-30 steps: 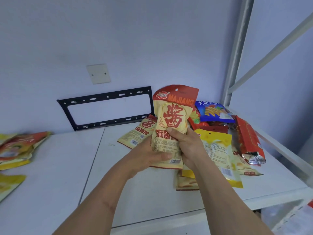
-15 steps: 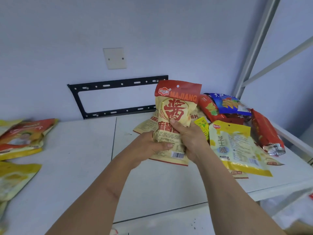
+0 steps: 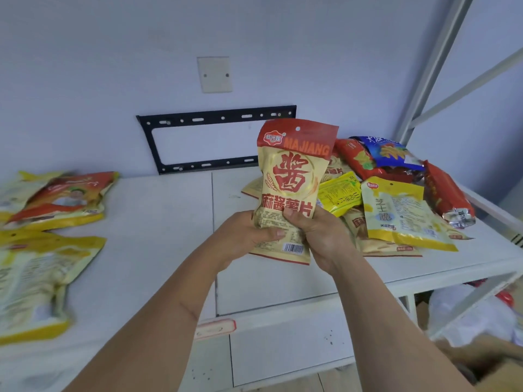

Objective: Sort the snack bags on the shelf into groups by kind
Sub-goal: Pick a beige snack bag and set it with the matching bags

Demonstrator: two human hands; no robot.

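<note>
Above the middle of the white shelf [image 3: 169,222], two bare hands hold one snack bag up. The left hand [image 3: 243,236] wraps its fingers [image 3: 271,233] tight around the low left part of the bag. The right hand [image 3: 319,236] grips the low right part, with its thumb pressed on the front. The held bag [image 3: 294,176] is tan with a red top and a big red sign on it. It stands upright, lifted off the shelf.

Just right of the hands lies a messy pile of bags. A yellow bag [image 3: 396,213] lies on the near side of the pile. A small bright yellow bag [image 3: 339,193] sits between it and the held bag. Farther back are a blue bag [image 3: 390,154] and a red bag [image 3: 444,190].

Far to the left, well apart from the pile, more bags lie flat. A red and yellow bag [image 3: 65,196] is on top at the far left. A pale yellow bag [image 3: 36,278] lies nearer.

On the wall behind hangs a black metal frame [image 3: 215,120].
</note>
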